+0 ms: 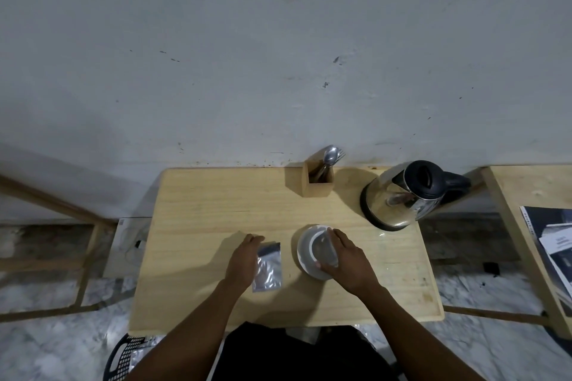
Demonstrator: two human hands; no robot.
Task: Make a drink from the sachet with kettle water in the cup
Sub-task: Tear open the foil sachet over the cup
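No brand or writing can be read on the silvery sachet [267, 266], which lies flat on the wooden table [198, 226] left of centre; the left hand [244, 260] rests along its left edge, fingers loosely together, grip unclear. Just right of it, the right hand [346, 260] curls around the cup [322, 249] on its white saucer [305, 254], hiding the cup's right side. The steel kettle [402, 195] stands at upper right, unlabelled. Papers [554, 244] at the right edge carry print too blurred to read.
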